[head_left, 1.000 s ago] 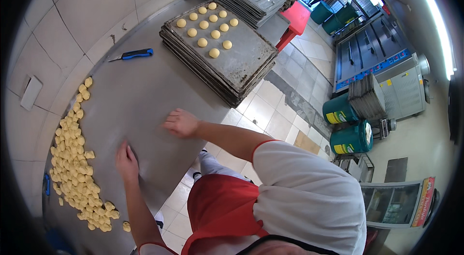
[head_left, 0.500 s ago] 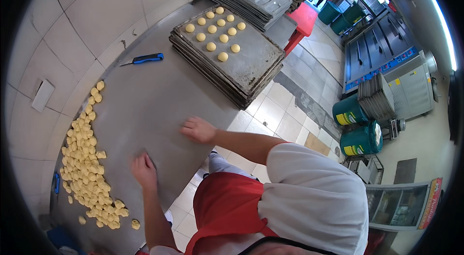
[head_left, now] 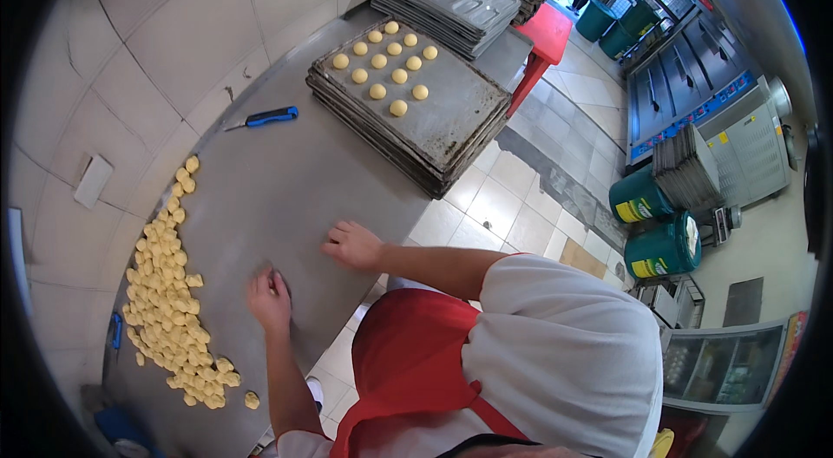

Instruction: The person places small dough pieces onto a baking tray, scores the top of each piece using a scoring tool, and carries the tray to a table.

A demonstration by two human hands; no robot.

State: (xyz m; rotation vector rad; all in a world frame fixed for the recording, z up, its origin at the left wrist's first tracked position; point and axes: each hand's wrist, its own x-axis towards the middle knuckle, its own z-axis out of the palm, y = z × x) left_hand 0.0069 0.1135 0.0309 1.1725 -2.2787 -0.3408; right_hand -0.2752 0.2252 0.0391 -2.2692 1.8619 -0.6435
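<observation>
Left hand (head_left: 271, 298): blurred; grasp cannot be told.
Right hand (head_left: 352, 245): palm hidden; grasp cannot be told.
Dough (head_left: 165, 302): heaped along table's (head_left: 291, 172) wall-side edge.
Bucket label (head_left: 649, 268): yellow, illegible.

From head height, we face down at our nearby left hand (head_left: 271, 300) and right hand (head_left: 353, 246). Our fisheye reaches the deck oven (head_left: 681, 76) beyond them.

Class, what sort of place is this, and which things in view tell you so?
Likely a bakery: dough balls on a baking tray, a heap of dough pieces, and what looks like a deck oven.
</observation>
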